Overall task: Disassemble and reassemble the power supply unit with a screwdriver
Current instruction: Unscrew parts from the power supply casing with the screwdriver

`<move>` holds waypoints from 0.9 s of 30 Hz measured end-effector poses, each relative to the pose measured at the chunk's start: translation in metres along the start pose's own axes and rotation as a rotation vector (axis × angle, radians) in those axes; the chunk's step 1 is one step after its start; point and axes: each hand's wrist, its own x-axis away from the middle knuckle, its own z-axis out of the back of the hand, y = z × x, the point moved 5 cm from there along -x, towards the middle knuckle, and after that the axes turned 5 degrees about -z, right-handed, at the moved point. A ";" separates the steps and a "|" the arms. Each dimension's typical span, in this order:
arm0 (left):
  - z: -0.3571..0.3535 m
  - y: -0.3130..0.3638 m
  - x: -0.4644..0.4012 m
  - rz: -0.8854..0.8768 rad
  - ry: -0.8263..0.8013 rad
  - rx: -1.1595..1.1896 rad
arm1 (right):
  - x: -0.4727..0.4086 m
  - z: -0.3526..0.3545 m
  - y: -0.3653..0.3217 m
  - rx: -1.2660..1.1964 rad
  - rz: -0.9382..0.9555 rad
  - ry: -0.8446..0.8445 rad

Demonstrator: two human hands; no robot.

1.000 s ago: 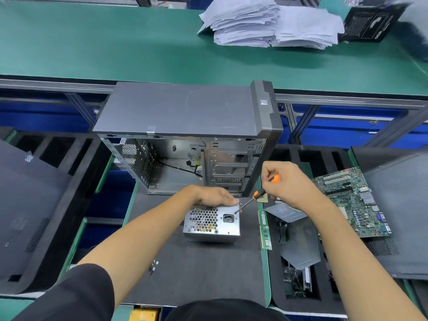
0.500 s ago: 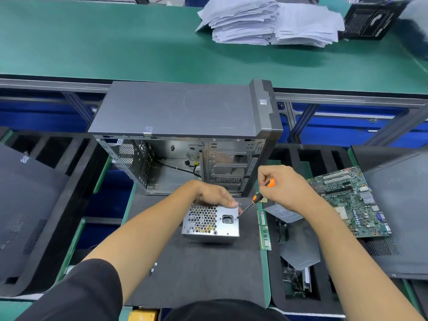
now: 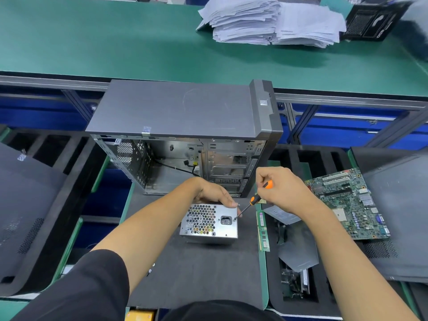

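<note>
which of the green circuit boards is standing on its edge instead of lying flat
The narrow memory stick just right of the power supply. The big motherboard further right lies face up.

The boxy silver metal power supply unit (image 3: 209,222) has a honeycomb grille of hexagonal holes with yellow and red showing behind it, and a black socket. The slim screwdriver (image 3: 254,200) has an orange-and-black handle. The tall open computer case (image 3: 185,112) is dark grey outside, bare silver inside. The flat motherboard (image 3: 349,205) is green. The counter (image 3: 92,42) is green under white stacked papers (image 3: 271,19).
</note>
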 end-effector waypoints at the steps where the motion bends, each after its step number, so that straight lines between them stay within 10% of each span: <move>1: 0.000 0.000 0.000 0.007 -0.009 -0.001 | 0.000 0.000 0.000 -0.001 -0.001 0.001; 27: -0.001 -0.004 -0.001 -0.095 0.059 -0.007 | -0.006 -0.008 -0.009 0.098 0.061 -0.020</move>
